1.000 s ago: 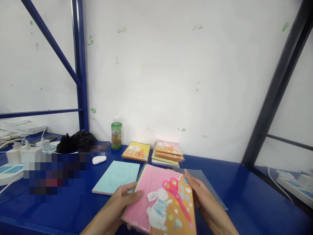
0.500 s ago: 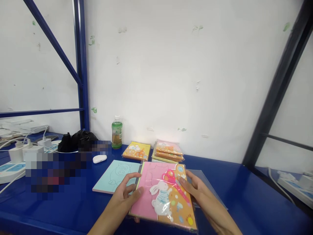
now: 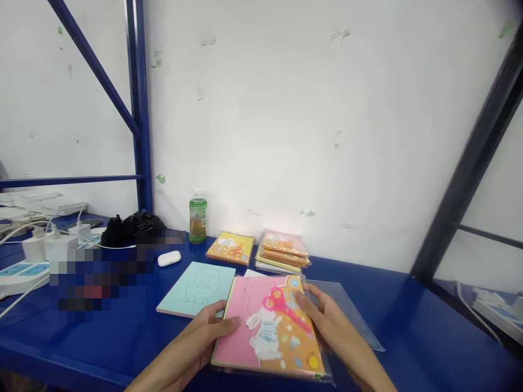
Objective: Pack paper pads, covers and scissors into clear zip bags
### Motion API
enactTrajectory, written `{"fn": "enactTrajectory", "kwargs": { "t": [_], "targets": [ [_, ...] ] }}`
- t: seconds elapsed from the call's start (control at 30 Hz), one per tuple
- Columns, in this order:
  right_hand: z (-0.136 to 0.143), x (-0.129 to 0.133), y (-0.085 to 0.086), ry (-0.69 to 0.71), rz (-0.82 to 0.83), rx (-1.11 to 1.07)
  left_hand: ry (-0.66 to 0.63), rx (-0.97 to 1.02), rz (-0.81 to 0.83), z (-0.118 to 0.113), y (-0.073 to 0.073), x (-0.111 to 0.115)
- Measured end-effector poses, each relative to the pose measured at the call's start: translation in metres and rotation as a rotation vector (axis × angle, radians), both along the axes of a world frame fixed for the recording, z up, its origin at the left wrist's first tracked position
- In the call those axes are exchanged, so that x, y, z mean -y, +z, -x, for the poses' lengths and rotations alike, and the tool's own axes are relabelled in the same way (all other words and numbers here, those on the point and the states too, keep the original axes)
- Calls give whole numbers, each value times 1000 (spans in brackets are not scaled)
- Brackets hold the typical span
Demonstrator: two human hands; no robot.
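Pink packet [image 3: 269,332] clamped between our left fingers [image 3: 227,327] and right fingers [image 3: 307,306]; holding step, we judge; next move wants level grip.

The packet [image 3: 286,340] is pink and orange, with a white rabbit [image 3: 265,340] in blue stripes and hot-pink scissors [image 3: 286,308]. At its ten o'clock, a pale-blue pad [image 3: 196,291] bears a dark-lined pig [image 3: 203,280]. The surface [image 3: 102,343] is deep blue.

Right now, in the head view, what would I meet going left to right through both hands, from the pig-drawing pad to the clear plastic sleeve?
Light-blue pig-drawing pad, left hand, pink-and-orange rabbit-picture pack, right hand, clear plastic sleeve.
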State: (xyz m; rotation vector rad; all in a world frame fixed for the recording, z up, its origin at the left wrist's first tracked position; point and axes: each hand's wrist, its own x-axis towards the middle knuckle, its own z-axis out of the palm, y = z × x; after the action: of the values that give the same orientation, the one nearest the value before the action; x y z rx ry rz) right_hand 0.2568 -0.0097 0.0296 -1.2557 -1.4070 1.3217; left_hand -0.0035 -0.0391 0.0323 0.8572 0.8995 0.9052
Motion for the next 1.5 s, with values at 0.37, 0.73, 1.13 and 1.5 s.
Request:
{"fn": "enactTrajectory", "kwargs": {
  "t": [0.37,0.73,1.13,1.5],
  "targets": [
    [-90,3,6,-421,-182,175,9,-41,-26,18,5,-7],
    [-115,3,9,-902,-201,887,75,-24,-57,38,16,-12],
    [41,16,7,41,-38,-116,-23,15,-21,21,17,1],
    [12,27,25,-72,-59,-3,-42,-103,-63,55,31,-1]
  ]
}}
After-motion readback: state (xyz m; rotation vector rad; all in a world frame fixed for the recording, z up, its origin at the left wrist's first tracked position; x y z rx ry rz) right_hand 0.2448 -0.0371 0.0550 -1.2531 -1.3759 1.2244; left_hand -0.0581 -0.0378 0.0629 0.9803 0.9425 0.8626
